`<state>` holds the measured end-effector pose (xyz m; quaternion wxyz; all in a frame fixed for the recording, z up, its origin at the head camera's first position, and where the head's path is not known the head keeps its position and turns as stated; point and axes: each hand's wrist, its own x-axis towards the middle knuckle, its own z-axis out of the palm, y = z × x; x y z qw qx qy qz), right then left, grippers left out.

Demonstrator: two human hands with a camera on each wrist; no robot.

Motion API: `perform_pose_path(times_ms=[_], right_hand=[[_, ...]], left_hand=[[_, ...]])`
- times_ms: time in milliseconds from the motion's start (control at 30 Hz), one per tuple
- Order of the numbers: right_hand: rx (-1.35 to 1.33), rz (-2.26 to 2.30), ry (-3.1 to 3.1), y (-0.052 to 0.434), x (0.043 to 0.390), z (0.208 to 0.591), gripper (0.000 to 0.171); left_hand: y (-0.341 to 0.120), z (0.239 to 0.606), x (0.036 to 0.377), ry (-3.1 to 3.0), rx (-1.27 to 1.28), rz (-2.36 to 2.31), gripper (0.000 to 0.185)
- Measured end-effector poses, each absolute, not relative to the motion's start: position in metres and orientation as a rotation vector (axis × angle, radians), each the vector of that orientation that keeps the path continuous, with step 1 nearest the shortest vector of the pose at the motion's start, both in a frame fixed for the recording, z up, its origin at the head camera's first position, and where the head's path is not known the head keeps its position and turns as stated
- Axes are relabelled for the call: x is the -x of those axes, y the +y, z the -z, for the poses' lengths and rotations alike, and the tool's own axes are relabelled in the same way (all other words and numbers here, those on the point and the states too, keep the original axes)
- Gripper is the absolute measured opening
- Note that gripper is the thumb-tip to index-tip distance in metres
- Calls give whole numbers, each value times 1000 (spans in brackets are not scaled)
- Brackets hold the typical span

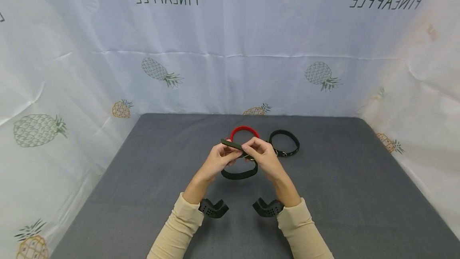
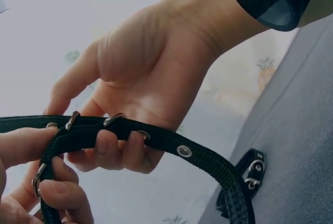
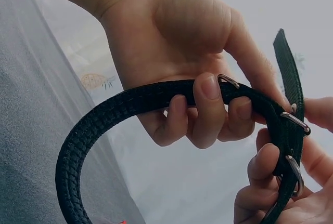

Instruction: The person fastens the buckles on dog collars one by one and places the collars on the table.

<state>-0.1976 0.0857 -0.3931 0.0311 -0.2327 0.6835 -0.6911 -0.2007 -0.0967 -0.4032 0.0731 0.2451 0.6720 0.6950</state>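
A dark green collar (image 1: 240, 176) is held up in both hands, its loop hanging below them. My left hand (image 1: 217, 160) pinches the strap on the left. Over it, the strap's free end (image 1: 230, 144) points up and left. My right hand (image 1: 264, 156) grips the collar from the other side, thumb and forefinger on the strap. In the right wrist view, the strap passes through a metal buckle (image 3: 295, 122), with a metal ring (image 3: 295, 174) just below. Metal eyelets (image 2: 184, 151) line the band in the left wrist view.
Behind the hands, a red collar (image 1: 244, 128) lies on the grey tabletop (image 1: 143, 195), partly hidden. To its right lies a black collar (image 1: 287, 133), close by the right hand. A white curtain (image 1: 230, 83) with pineapple prints hangs around the table's back and sides.
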Motion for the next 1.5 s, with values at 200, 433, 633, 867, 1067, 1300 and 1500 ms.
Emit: perform_pose_path(times_ms=[200, 433, 633, 867, 1067, 1300, 1500], right_hand=[[717, 2151, 2076, 86, 197, 394, 9], [678, 2174, 2090, 86, 196, 393, 5], [567, 2223, 2109, 86, 196, 391, 10], [604, 2269, 2065, 87, 196, 391, 19], [458, 2399, 1994, 87, 198, 391, 23], [348, 2512, 1919, 88, 198, 389, 30], [334, 2538, 1892, 89, 199, 389, 30]], left_hand=[[-97, 404, 200, 2066, -763, -2061, 23], [-97, 402, 199, 2133, -777, -1998, 22], [-97, 401, 199, 2156, -714, -1981, 36], [-98, 401, 200, 2172, -718, -2004, 31], [-99, 403, 201, 2184, -703, -2029, 35], [-98, 404, 202, 2205, -670, -2059, 33], [-97, 403, 203, 2204, -666, -2062, 32]])
